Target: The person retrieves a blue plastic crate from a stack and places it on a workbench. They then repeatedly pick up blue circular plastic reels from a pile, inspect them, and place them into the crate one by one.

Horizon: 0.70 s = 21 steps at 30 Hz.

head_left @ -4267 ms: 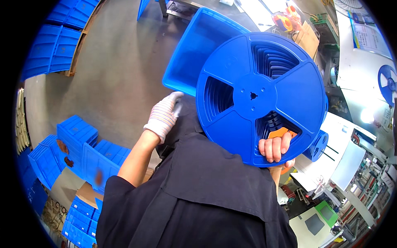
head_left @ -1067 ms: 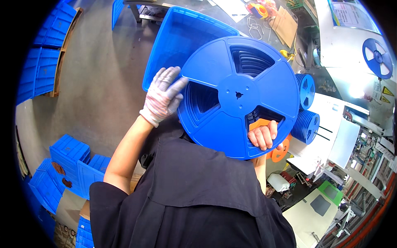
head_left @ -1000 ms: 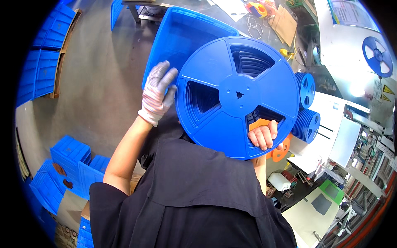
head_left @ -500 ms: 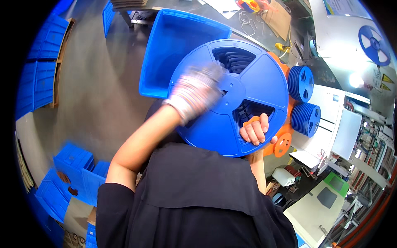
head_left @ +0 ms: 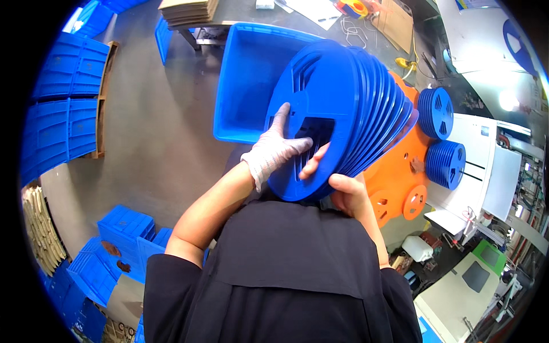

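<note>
A stack of blue plastic reels (head_left: 337, 97) is tilted in front of my chest, its flat front face turned to the left. The reels fan apart at their far right edges. My right hand (head_left: 350, 197), bare, grips the stack at its near edge: the thumb is on the outer rim and fingertips come through a cutout. My left hand (head_left: 270, 153), in a pale glove with bare-looking forearm, rests against the front face. Its index finger and thumb are spread, the thumb over the cutout; its other fingers are partly hidden.
A blue bin (head_left: 246, 86) stands behind the stack at left. To the right, an orange panel (head_left: 394, 177) has two smaller stacks of blue reels (head_left: 436, 113) beside it. A bench (head_left: 269, 14) with cardboard lies beyond. Blue crates (head_left: 63, 126) stand far left.
The stack has turned from facing me to a leftward tilt, showing its fanned edges. My left hand, blurred before, now rests on the face; my right thumb is at the rim.
</note>
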Motion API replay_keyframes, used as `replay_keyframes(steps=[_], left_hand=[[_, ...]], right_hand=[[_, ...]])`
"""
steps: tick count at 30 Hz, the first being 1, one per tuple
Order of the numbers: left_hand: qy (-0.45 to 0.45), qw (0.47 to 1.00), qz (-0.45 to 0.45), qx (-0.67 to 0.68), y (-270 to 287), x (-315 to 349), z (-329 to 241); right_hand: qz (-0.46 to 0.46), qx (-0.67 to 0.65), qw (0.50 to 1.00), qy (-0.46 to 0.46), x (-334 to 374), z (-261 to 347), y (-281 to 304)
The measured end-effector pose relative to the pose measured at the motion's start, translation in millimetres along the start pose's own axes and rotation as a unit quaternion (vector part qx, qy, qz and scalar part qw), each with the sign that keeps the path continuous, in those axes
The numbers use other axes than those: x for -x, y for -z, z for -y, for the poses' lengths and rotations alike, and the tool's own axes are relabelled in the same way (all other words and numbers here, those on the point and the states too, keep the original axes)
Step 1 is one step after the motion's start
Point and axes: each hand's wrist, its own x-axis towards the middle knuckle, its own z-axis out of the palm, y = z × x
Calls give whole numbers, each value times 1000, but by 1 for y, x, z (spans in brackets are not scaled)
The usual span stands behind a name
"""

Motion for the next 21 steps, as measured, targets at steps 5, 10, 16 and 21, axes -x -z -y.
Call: replay_keyframes(steps=[5, 10, 16, 21], left_hand=[[-35, 956, -54, 287, 38, 22, -4], [-124, 800, 109, 578, 81, 55, -6], [-152, 673, 272, 671, 90, 46, 20], [-126, 668, 245, 691, 92, 44, 20]], right_hand=[[-56, -50, 997, 24, -1, -1, 2], [9, -136, 988, 76, -5, -5, 35], [21, -168, 981, 97, 3, -8, 52], [36, -157, 982, 102, 0, -8, 49]])
